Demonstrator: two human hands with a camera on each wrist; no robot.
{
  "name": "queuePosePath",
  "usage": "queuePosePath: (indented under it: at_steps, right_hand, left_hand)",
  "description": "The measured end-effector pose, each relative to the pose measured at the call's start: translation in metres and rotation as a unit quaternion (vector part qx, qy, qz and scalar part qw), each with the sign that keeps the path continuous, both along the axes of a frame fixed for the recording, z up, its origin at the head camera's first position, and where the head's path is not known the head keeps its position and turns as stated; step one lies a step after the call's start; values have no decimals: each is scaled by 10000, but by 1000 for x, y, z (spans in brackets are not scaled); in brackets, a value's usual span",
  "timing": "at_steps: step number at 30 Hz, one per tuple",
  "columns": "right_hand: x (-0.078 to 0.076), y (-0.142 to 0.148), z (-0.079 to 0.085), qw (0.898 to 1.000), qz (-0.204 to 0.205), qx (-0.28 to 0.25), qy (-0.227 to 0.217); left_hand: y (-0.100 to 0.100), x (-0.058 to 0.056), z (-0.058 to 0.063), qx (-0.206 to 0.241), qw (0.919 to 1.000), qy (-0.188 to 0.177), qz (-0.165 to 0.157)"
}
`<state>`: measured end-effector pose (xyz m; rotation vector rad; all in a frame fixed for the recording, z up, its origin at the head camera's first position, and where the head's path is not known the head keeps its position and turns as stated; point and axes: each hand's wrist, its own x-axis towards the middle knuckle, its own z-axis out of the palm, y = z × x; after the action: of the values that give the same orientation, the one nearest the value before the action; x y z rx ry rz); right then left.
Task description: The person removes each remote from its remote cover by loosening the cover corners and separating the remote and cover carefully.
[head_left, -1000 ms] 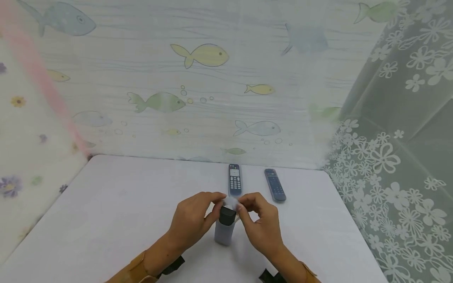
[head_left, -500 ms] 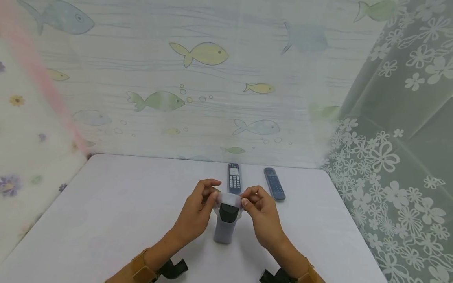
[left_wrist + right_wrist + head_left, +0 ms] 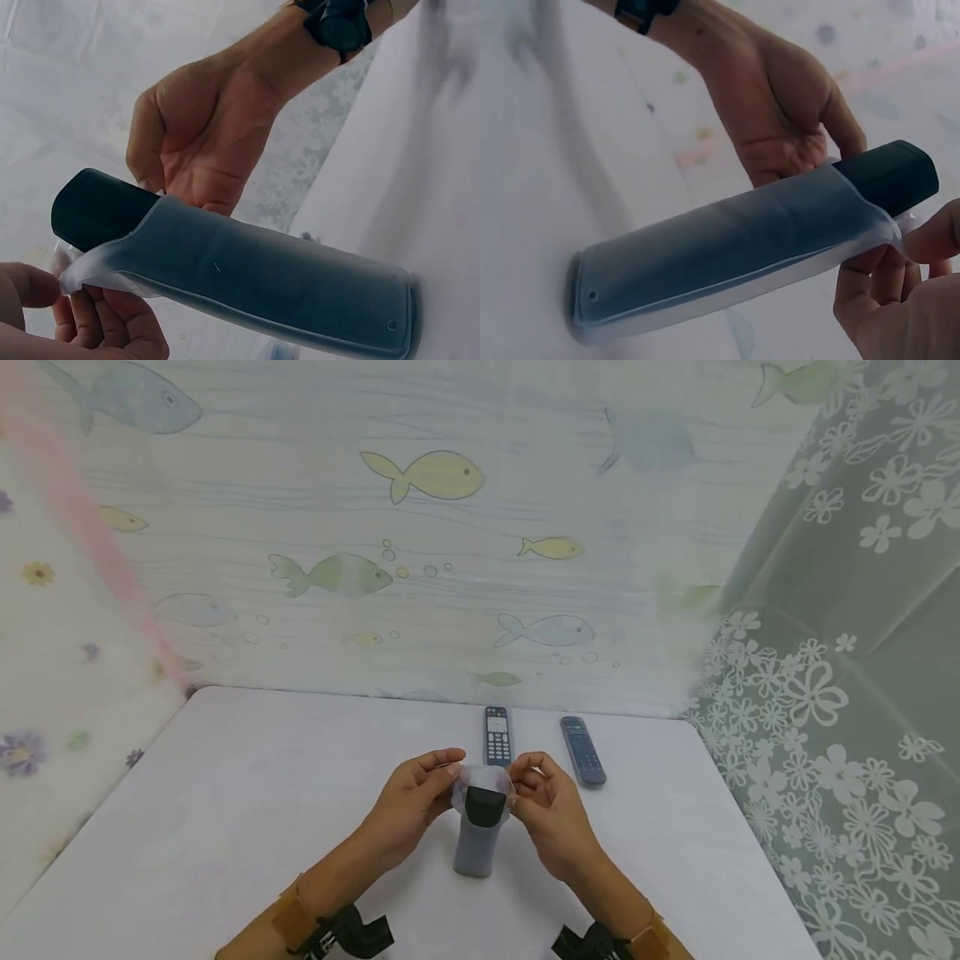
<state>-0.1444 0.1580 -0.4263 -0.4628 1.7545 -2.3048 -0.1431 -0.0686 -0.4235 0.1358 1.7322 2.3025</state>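
A dark remote control (image 3: 485, 806) stands on end on the white table inside a frosted, see-through sleeve (image 3: 474, 853). Its black top end sticks out bare past the sleeve's mouth. My left hand (image 3: 399, 814) pinches the left edge of that mouth between thumb and fingers. On the opposite side, my right hand (image 3: 553, 818) pinches the other edge, and the film is stretched wide behind the remote. In the left wrist view the sleeve (image 3: 262, 274) reaches down to the table, with a small round hole near its lower corner. The right wrist view shows the remote's dark end (image 3: 892, 176) uncovered.
Beyond the hands, a remote with pale keys (image 3: 497, 739) lies flat near the table's back edge. To its right lies a second, slanted remote (image 3: 582, 752). A fish-print curtain (image 3: 420, 610) hangs behind the white table (image 3: 262, 777), and a flowered lace curtain (image 3: 847, 760) at the right.
One second ago both hands were close together at the bunched sleeve mouth. They have since moved apart, spreading the film wide. Over the last half second they have shifted only slightly.
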Motion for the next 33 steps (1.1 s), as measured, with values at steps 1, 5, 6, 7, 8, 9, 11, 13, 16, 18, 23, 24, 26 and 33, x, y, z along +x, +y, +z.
queuePosePath:
  at_steps: [1, 5, 6, 7, 8, 9, 11, 13, 16, 18, 23, 24, 26, 33]
  right_hand:
    - [-1, 1, -1, 10000, 50, -67, -49]
    - [-1, 3, -3, 9990, 242, -251, -267]
    - [-1, 3, -3, 9987, 294, -278, -310]
    - [-1, 4, -3, 9982, 344, -316, -368]
    - [-1, 4, -3, 9977, 395, -355, -428]
    - [0, 4, -4, 9970, 452, -418, -477]
    - [0, 5, -4, 9955, 533, -538, -568]
    - [0, 5, -7, 9936, 648, -668, -635]
    - [-1, 7, -12, 9907, 795, -828, -731]
    - [-2, 8, -15, 9885, 857, -917, -844]
    - [-4, 11, -18, 9861, 888, -829, -1136]
    - [-4, 12, -18, 9874, 873, -702, -1121]
    - [-4, 12, -18, 9910, 782, -377, -1023]
    - [-1, 9, -17, 9950, 226, 911, -339]
  left_hand:
    - [0, 0, -1, 61, 10000, -44, -23]
    - [1, 1, -2, 186, 9995, -236, 60]
    - [2, 2, -3, 184, 9994, -273, 95]
    - [3, 3, -3, 171, 9993, -304, 117]
    - [4, 4, -3, 156, 9992, -330, 152]
    - [5, 5, -4, 132, 9992, -336, 178]
    - [6, 6, -5, 135, 9992, -331, 192]
    - [7, 7, -6, 141, 9993, -318, 169]
    - [9, 9, -8, 182, 9991, -368, 109]
    - [9, 11, -9, 190, 9988, -450, 76]
    - [10, 11, -11, 145, 9980, -612, 57]
    - [10, 11, -12, 118, 9981, -606, 49]
    - [10, 11, -13, 47, 9981, -622, 8]
    - [9, 12, -13, -308, 9981, -487, -209]
